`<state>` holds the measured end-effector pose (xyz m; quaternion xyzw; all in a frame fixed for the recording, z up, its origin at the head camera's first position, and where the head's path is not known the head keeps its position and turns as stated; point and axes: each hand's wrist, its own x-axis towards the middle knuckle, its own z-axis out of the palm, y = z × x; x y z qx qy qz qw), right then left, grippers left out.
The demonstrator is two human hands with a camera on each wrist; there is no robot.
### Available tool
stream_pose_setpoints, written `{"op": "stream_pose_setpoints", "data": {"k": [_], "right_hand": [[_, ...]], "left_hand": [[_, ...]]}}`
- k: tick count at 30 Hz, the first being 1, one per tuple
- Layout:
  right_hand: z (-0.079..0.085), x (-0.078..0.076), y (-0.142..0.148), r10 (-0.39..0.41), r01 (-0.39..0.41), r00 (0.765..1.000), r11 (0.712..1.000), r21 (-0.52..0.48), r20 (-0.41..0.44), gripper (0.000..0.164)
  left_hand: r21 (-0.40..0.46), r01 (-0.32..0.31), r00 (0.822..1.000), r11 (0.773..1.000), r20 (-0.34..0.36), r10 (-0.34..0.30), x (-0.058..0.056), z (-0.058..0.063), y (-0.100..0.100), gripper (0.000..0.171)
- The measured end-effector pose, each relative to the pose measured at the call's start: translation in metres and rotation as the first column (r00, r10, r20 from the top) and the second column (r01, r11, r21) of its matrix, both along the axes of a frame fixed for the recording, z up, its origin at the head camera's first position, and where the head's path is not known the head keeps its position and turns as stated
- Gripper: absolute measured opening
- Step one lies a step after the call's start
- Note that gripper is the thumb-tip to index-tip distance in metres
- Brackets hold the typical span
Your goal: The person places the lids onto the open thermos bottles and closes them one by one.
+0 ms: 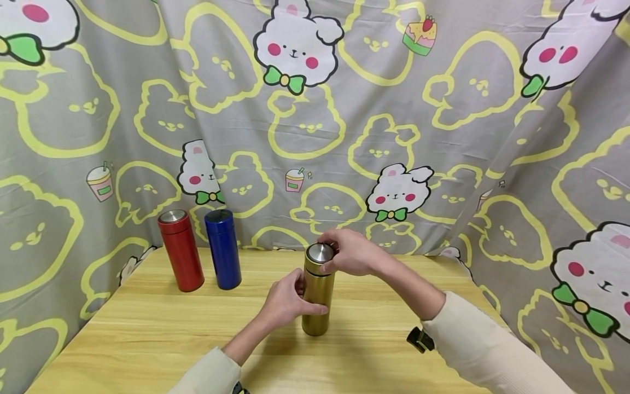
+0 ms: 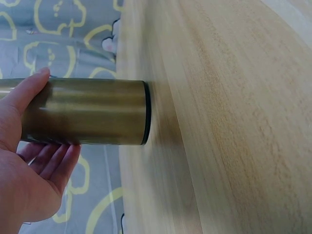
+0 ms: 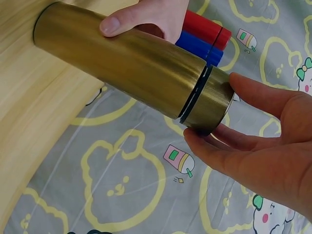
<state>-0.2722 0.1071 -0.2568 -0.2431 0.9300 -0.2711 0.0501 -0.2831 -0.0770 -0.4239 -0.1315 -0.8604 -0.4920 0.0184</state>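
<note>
A gold thermos flask (image 1: 317, 295) is upright at the middle of the wooden table. My left hand (image 1: 284, 301) grips its body, with the thumb across the front and the fingers on the far side. At the top, my right hand (image 1: 355, 253) pinches the gold lid (image 3: 213, 100) between thumb and fingers. A dark ring with a narrow gap shows between lid and body in the right wrist view. The left wrist view shows the black-rimmed base (image 2: 147, 113) close to the tabletop; whether it touches cannot be told.
To the left, a red flask (image 1: 182, 254) and a blue flask (image 1: 224, 251) stand side by side on the wooden table (image 1: 162, 334). A grey patterned curtain (image 1: 315, 142) hangs behind the table and along its sides.
</note>
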Motion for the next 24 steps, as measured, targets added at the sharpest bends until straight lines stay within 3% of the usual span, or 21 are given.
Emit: {"op": "stream_pose_setpoints", "data": {"k": [24], "right_hand": [[-0.0036,-0.0011,0.0013,-0.008,0.008,1.0,1.0,-0.003,-0.004,0.058]], "left_hand": [[0.006,0.005,1.0,1.0,-0.004,-0.005,0.0001,-0.001,-0.0003,0.06]]}}
